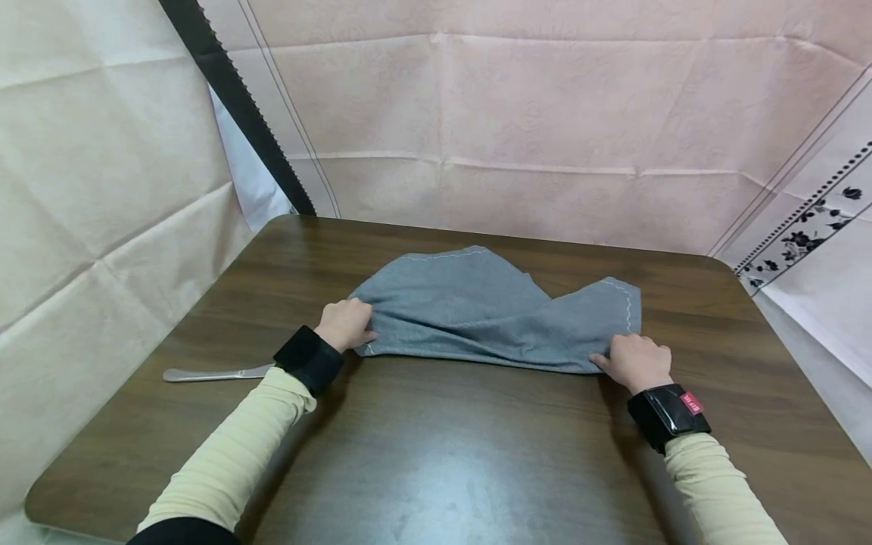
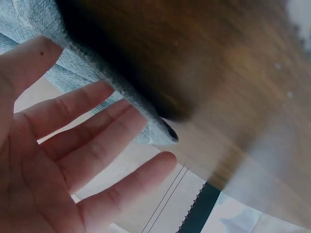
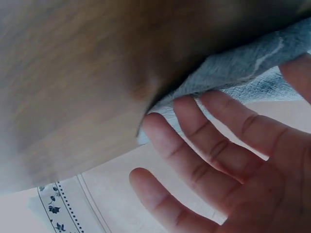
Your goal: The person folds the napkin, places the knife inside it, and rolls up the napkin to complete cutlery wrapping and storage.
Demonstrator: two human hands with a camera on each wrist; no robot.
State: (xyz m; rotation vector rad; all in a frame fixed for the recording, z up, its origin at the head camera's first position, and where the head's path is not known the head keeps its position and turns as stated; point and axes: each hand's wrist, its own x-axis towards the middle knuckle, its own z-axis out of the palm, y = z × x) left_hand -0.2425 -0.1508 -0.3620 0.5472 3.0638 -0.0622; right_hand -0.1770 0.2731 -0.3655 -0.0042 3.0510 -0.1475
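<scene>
A grey-blue cloth [image 1: 470, 318] with white stitching along its edges lies rumpled and folded across the table. At its left end, my left hand [image 1: 346, 324] touches it; the left wrist view shows the fingers fairly straight and spread, fingertips at the cloth's edge [image 2: 129, 92] and the thumb against its surface. My right hand [image 1: 636, 362] rests at the cloth's near right corner. In the right wrist view, three fingertips meet the edge of the cloth [image 3: 228, 68], while the little finger [image 3: 155, 194] stays clear. The thumb there is partly out of frame.
A silver table knife [image 1: 204, 375] lies left of the cloth, one end hidden behind my left wrist. The brown wooden table [image 1: 436, 454] has rounded corners. Pale creased sheeting [image 1: 545, 113] hangs behind it and at the sides.
</scene>
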